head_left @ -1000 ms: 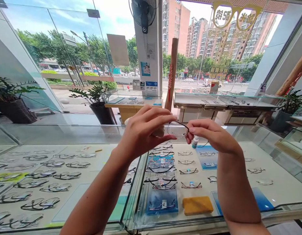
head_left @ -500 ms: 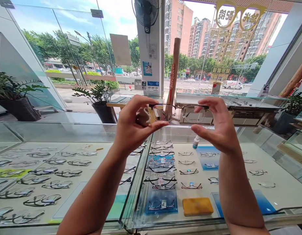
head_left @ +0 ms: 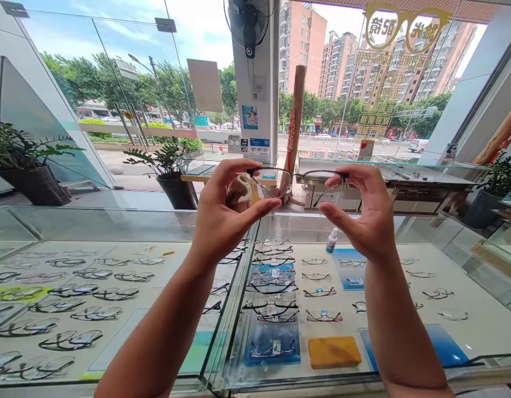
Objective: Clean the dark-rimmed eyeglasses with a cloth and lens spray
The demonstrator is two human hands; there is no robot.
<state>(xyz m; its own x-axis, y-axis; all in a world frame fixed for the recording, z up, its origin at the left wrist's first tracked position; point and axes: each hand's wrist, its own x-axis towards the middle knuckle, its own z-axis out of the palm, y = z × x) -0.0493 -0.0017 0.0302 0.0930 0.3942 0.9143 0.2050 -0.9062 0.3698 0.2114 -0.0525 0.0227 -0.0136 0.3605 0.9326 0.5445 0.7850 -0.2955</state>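
A pair of eyeglasses (head_left: 297,177) with a dark upper rim and clear lenses is held up above the glass counter, front upright and slightly turned. My left hand (head_left: 220,215) pinches its left end near the dark corner, thumb under the lens. At the opposite end, the fingers of my right hand (head_left: 369,213) grip the other corner, with the thumb below the rim. The temples point away from me and are partly hidden by the fingers and lenses. Something pale and crumpled (head_left: 240,190), perhaps a cloth, shows behind my left fingers; its kind is unclear.
Below, a glass display case (head_left: 216,354) holds rows of spectacles (head_left: 71,338). A small white spray bottle (head_left: 332,241) and a yellow block-shaped item (head_left: 334,352) are at the right section. Potted plants (head_left: 168,171) and a wooden post (head_left: 296,110) stand beyond.
The eyeglasses have shifted slightly left and up, and tilted so the left end sits higher. My right hand has moved a little left with them; both hands keep their grip.
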